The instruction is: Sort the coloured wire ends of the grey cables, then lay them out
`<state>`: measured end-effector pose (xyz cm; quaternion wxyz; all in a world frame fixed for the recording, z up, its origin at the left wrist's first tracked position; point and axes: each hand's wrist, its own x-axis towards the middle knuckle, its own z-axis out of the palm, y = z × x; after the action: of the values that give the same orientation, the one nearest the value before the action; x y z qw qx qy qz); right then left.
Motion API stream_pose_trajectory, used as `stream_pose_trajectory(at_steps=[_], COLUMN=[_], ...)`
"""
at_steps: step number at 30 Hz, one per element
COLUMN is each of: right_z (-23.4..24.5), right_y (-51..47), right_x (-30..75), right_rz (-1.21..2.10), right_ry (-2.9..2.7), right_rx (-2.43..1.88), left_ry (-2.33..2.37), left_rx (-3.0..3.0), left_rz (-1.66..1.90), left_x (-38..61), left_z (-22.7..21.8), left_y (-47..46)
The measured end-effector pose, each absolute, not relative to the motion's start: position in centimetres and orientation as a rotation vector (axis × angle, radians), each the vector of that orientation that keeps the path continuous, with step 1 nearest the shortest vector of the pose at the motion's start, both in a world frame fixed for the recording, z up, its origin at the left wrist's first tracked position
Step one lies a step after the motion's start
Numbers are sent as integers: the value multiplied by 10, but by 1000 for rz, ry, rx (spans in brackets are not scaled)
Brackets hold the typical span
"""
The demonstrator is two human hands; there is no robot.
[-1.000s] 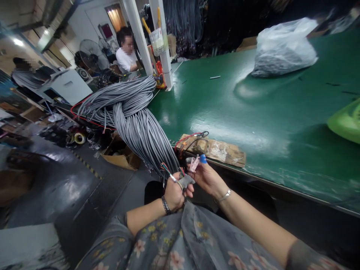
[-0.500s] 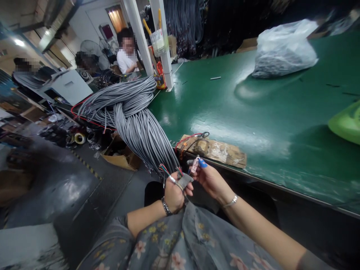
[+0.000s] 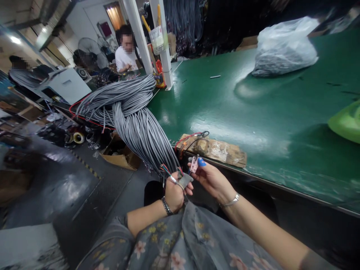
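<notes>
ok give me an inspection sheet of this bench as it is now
surface: green table, shiny
job's things: coloured wires at a cable end; small pink part
clutter: board at the table edge; plastic bag; green thing, cut off at right
grips: left hand closed on the coloured wires; right hand pinching the small pink part
cables: grey cable bundle running down to the left hand; red and black wires on the board
surroundings: seated person, fan, box on the floor

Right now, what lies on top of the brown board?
Red and black wires lie on the left end of the brown board; the rest of its top looks bare. Anything beneath it on the green table is covered.
</notes>
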<state>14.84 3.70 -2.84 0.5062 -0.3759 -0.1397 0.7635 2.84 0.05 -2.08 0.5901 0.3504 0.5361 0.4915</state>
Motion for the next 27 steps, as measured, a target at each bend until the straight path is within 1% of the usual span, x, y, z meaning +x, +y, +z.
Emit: stream_pose_trajectory(at_steps=[7,14,27], right_z=[-28,-33,-44], right_y=[36,32,19], right_x=[145,150,161], right_rz=[1812,1930,2020], right_ry=[-296,-308,-285], right_rx=[-923,-880,-958], left_ry=[1266,1262,1253], left_rx=[826,775,751], left_rz=[1117,1129,1129], left_x=[28,23,18], left_z=[-21,-20,-23], left_y=[1,-4,-6])
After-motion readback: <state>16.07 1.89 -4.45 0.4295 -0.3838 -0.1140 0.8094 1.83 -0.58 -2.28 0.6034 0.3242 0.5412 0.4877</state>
